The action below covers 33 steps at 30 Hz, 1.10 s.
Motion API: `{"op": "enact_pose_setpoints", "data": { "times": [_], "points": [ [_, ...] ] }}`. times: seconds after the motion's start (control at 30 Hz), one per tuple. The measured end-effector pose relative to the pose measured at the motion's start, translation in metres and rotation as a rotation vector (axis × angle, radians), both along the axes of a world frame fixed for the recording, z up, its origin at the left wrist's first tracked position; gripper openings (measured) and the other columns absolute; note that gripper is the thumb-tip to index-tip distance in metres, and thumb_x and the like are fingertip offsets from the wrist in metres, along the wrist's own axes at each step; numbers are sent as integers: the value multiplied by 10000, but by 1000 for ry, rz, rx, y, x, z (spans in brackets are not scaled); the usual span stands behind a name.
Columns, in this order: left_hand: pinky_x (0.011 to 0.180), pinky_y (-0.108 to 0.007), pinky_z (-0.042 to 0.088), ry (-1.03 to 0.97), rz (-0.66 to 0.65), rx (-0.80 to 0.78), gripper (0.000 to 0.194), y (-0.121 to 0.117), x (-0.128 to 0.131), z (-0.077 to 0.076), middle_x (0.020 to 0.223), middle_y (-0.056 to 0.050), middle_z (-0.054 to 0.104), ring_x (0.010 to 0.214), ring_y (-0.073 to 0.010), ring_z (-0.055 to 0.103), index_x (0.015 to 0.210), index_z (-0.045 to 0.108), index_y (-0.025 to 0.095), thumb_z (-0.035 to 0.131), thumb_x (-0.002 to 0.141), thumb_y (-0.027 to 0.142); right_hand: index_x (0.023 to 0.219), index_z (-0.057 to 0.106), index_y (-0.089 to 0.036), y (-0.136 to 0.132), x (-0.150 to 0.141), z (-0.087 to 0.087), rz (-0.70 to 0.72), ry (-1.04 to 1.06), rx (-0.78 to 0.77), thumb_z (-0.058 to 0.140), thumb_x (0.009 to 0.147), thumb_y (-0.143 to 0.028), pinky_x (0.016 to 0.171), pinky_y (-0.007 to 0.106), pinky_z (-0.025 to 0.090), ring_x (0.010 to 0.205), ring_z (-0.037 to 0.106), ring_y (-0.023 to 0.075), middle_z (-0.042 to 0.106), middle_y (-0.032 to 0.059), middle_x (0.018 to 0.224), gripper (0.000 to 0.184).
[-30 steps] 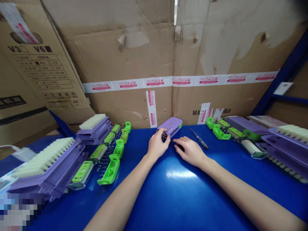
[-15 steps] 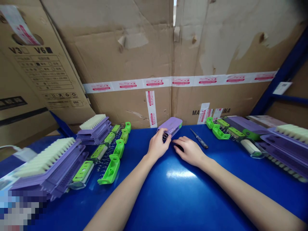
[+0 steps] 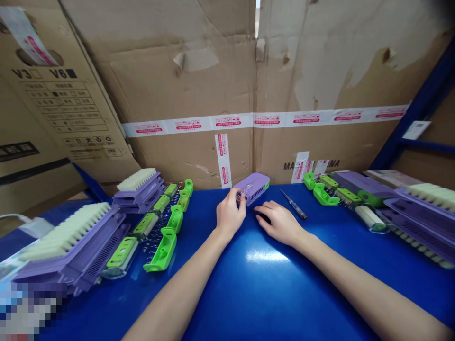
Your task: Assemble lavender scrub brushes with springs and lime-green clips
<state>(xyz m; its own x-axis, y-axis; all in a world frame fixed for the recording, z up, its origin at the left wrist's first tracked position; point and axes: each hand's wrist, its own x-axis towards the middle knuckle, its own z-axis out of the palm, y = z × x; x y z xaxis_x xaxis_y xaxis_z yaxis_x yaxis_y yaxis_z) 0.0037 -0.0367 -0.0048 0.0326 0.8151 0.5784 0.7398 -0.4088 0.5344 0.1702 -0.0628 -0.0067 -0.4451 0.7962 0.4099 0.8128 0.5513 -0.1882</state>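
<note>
Pinching a coil spring (image 3: 247,187) between thumb and fingertips, the left hand (image 3: 229,211) has drawn slightly leftward over the last second, and the spring now shows against the upper face of the purple shell (image 3: 260,182) just ahead, rather than its slatted side. The shell has not shifted; the spring seems still to be handled loose, not seated. The right hand (image 3: 277,219) stays palm down, fingers loosely curled; whether anything lies beneath them, I cannot tell.

Counted: one spring in the left fingers, one shell ahead of them, one screwdriver (image 3: 294,205) right of the right fingers. Left of the left fingers are four green caps (image 3: 165,249) and four clear-cased units (image 3: 122,252); farther right of the right fingers, two green caps and three units. Springs in the left row blur together, uncountable.
</note>
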Motion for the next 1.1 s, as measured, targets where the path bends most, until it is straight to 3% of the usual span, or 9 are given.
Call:
{"op": "enact_pose_setpoints", "data": {
  "times": [0.27,0.6,0.8,0.97,1.1],
  "points": [
    [656,-276,448,257,228,-64,263,-3,-3,7,968,-79,639,778,-200,643,1055,555,216,341,904,196,1084,642,-160,-1,0,0,1,6,-8,451,889,-230,853,332,447,915,558,200,647,82,949,281],
    [657,-306,479,402,330,-110,356,2,-12,11,961,-96,604,758,-212,640,1133,557,232,377,847,120,1071,642,-168,-1,0,0,2,9,-1,451,886,-226,851,335,449,915,562,197,652,81,944,272],
    [644,-344,489,657,369,-106,287,1,-13,21,868,-154,607,790,-272,642,993,588,124,378,804,70,1072,641,-162,0,0,-1,0,11,4,451,885,-223,840,336,452,910,565,202,651,82,950,273],
    [612,-364,488,667,405,-170,273,-8,-6,35,797,-195,615,758,-302,650,913,592,57,346,799,33,1076,638,-162,1,0,-2,3,23,7,453,884,-223,837,336,454,909,563,202,649,80,949,274],
    [616,-354,488,687,347,-186,249,-8,-7,30,785,-183,614,741,-290,651,919,587,59,372,797,43,1076,637,-159,1,0,-3,15,28,9,449,885,-220,846,328,453,910,564,198,647,77,946,275]
  ]
}}
